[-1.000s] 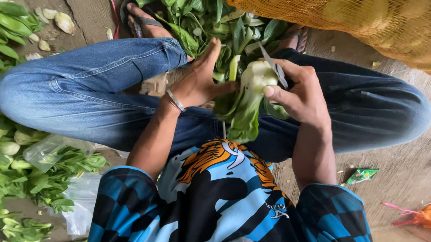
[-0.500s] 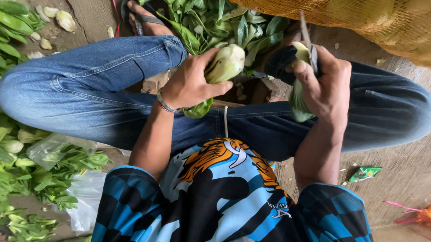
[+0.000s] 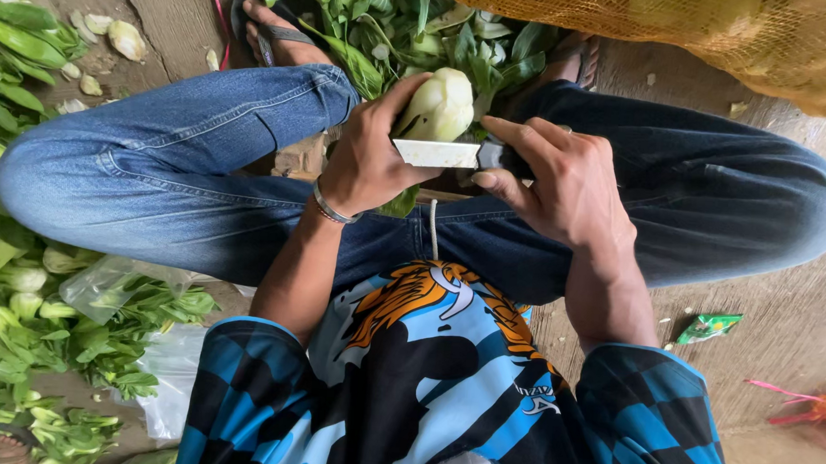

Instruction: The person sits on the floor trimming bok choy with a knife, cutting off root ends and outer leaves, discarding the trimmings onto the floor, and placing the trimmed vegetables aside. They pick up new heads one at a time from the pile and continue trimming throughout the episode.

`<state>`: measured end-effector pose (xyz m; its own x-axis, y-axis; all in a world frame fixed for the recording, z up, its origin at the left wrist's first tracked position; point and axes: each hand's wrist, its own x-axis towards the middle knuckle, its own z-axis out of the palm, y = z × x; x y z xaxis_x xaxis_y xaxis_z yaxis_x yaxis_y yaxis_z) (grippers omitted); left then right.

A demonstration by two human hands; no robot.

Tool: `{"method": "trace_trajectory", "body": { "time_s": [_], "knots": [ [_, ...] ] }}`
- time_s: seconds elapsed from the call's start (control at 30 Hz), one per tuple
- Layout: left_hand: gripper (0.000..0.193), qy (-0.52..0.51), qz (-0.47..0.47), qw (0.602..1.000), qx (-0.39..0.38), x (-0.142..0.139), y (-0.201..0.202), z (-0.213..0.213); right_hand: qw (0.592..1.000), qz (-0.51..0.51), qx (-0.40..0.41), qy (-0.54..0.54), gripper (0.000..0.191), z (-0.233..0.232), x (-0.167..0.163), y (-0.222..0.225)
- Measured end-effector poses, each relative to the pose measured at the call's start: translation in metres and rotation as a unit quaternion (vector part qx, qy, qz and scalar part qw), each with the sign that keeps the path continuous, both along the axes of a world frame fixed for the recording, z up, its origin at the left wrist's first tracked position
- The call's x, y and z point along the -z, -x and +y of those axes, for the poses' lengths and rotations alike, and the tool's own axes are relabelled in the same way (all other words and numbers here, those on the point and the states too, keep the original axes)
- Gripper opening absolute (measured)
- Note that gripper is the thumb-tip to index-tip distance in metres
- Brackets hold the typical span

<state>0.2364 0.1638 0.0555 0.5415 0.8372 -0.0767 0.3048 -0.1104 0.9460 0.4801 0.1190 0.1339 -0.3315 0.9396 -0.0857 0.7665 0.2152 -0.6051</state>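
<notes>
Green foil packet [image 3: 708,327] on concrete beside right hand [image 3: 568,189] gripping knife [image 3: 437,153], left hand [image 3: 370,158] clutching bok choy [image 3: 437,106].

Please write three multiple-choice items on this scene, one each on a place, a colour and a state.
1. Where does the pile of loose greens lie?
A. between the person's feet
B. on a table
C. in a bucket

2. What colour is the mesh sack at the top right?
A. blue
B. yellow-orange
C. black

3. How is the bok choy held?
A. it lies loose on the floor
B. the left hand has it in its grip, the knife blade against its base
C. both hands are empty

Answers:
1 A: the leaves lie on the floor between the two sandalled feet.
2 B: the netting is yellow-orange.
3 B: the left hand's fingers wrap the pale stalk, and the right hand holds the knife with the blade across the base.
</notes>
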Motion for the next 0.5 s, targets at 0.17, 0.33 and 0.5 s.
{"method": "trace_trajectory", "body": {
  "time_s": [0.17,0.33,0.5],
  "knots": [
    [0.077,0.005,-0.012,1.000,0.003,-0.0002,-0.0033,-0.0021,1.000,-0.001,0.003,-0.001,0.050,-0.0003,-0.0009,-0.0010],
    [0.079,-0.020,0.007,1.000,0.006,-0.0035,-0.0038,-0.0027,1.000,-0.001,0.007,-0.001,0.052,-0.0010,-0.0021,-0.0015],
    [0.079,-0.065,0.003,0.998,0.004,-0.0079,-0.0029,-0.0030,1.000,-0.013,0.008,-0.001,0.051,-0.0015,-0.0031,-0.0019]
  ]
}}
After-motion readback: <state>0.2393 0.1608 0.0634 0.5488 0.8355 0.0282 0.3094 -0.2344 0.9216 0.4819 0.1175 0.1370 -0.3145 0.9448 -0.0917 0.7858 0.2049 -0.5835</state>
